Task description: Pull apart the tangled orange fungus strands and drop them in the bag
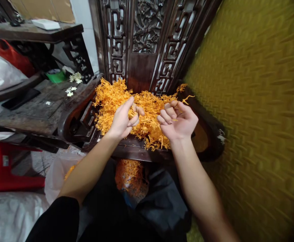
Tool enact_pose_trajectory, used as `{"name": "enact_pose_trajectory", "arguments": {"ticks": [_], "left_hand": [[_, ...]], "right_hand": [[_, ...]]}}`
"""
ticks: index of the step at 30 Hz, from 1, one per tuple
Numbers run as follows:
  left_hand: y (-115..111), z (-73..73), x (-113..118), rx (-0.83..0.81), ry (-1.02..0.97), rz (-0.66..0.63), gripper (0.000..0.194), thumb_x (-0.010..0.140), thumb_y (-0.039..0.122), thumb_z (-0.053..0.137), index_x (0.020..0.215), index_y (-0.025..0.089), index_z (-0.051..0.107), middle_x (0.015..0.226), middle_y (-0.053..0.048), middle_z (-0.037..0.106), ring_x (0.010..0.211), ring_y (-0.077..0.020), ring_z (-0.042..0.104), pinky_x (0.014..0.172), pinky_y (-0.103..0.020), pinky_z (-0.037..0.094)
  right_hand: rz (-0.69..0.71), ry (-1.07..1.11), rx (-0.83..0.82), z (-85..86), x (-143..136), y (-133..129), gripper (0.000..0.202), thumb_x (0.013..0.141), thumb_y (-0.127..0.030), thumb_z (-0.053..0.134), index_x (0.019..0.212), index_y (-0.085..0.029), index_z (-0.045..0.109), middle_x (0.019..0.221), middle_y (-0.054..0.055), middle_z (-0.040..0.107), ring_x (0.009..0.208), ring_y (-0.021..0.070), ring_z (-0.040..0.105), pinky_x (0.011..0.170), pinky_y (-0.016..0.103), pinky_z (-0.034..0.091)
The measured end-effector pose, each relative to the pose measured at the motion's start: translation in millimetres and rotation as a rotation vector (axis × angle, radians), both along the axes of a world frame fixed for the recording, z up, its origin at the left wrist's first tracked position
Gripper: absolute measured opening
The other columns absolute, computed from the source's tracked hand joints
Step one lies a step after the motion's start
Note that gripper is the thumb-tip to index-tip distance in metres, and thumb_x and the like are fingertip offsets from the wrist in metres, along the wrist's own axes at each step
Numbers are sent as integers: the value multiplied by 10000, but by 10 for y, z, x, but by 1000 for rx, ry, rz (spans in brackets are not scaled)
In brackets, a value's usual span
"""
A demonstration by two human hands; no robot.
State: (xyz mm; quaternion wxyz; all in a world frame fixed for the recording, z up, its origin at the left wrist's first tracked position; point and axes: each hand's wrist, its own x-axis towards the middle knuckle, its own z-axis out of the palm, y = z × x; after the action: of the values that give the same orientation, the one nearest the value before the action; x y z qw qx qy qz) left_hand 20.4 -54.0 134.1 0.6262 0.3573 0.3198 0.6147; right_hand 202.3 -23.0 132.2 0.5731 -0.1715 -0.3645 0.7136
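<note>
A large tangled heap of orange, branched plastic sprays (147, 101) covers the seat of a dark carved wooden chair (143, 69). Over the left part of the heap is my left hand (126, 117), its fingers curled around some orange sprig pieces that show between thumb and fingers. My right hand (179, 120) is turned palm up over the heap's right side, with the fingers bent in and the thumb and forefinger pinched together. A thin orange sprig (188, 98) sticks out beyond that pinch. The exact grip points are partly hidden by the fingers.
To the left, a wooden side table (28, 111) holds a green tape roll (55, 76), white flower-like pieces (70, 90) and a dark phone-like slab (21, 99). Below are a red stool (8, 171) and a translucent bag (57, 171). A yellow textured surface (257, 101) stands right.
</note>
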Motion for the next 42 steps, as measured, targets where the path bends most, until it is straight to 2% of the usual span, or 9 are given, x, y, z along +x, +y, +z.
{"name": "enact_pose_trajectory", "arguments": {"ticks": [7, 11, 14, 21, 27, 32, 36, 39, 42], "left_hand": [[-118, -89, -46, -157, 238, -333, 272, 906, 394, 727, 900, 152, 604, 715, 36, 554, 388, 23, 234, 411, -196, 101], [-126, -143, -33, -153, 275, -390, 380, 932, 508, 673, 838, 157, 562, 681, 56, 470, 405, 15, 199, 418, -206, 94], [-109, -142, -24, -72, 180, -306, 351, 936, 502, 668, 864, 180, 549, 684, 67, 442, 426, 3, 201, 428, -195, 120], [-54, -150, 14, 49, 269, 114, 317, 882, 455, 736, 815, 173, 608, 660, 50, 427, 488, -23, 292, 436, -186, 152], [-44, -135, -3, 94, 211, 261, 303, 880, 467, 722, 802, 197, 606, 663, 45, 418, 496, -46, 264, 429, -208, 151], [-54, -154, -1, 125, 251, 331, 262, 896, 457, 704, 846, 208, 642, 648, 41, 454, 515, -63, 344, 441, -196, 221], [-77, -177, 25, 184, 442, 403, 246, 889, 435, 717, 936, 194, 717, 759, -12, 626, 675, -114, 560, 604, -221, 460], [-106, -155, 18, 288, 576, 457, 221, 883, 374, 731, 965, 169, 742, 951, -68, 717, 877, -161, 653, 818, -281, 537], [-120, -124, -25, 314, 628, 414, 279, 921, 388, 686, 1099, 183, 749, 913, -59, 721, 871, -169, 659, 832, -294, 537]], "right_hand": [[-288, 89, 303, 128, -32, -188, 203, 882, -362, 643, 729, -239, 693, 496, -66, 204, 427, 94, 157, 444, 270, 207], [-202, 22, 436, 177, -74, -311, 316, 916, -389, 620, 643, -233, 649, 488, -63, 213, 416, 87, 177, 441, 273, 228], [-77, -106, 512, 84, -113, -288, 368, 934, -435, 623, 637, -221, 661, 465, -69, 241, 403, 80, 208, 446, 274, 245], [-422, -709, 610, -67, -263, -260, 330, 984, -466, 606, 848, -209, 764, 645, 6, 546, 611, 141, 507, 635, 316, 421], [-396, -537, 410, -53, -268, -253, 371, 975, -573, 565, 898, -260, 746, 757, 27, 621, 713, 183, 609, 749, 349, 503], [-405, -839, 659, -77, -237, -208, 330, 1025, -450, 523, 925, -242, 759, 844, 56, 649, 835, 205, 619, 808, 365, 485], [-339, -990, 796, -126, -289, -192, 205, 956, -404, 656, 950, -231, 765, 942, 72, 700, 859, 217, 635, 788, 364, 479], [-295, -958, 710, -165, -307, -163, 196, 871, -414, 766, 897, -219, 775, 891, 54, 729, 785, 199, 638, 726, 338, 469], [-274, -812, 507, -183, -279, -113, 211, 832, -425, 802, 845, -215, 783, 854, 36, 750, 782, 191, 654, 745, 330, 485]]}}
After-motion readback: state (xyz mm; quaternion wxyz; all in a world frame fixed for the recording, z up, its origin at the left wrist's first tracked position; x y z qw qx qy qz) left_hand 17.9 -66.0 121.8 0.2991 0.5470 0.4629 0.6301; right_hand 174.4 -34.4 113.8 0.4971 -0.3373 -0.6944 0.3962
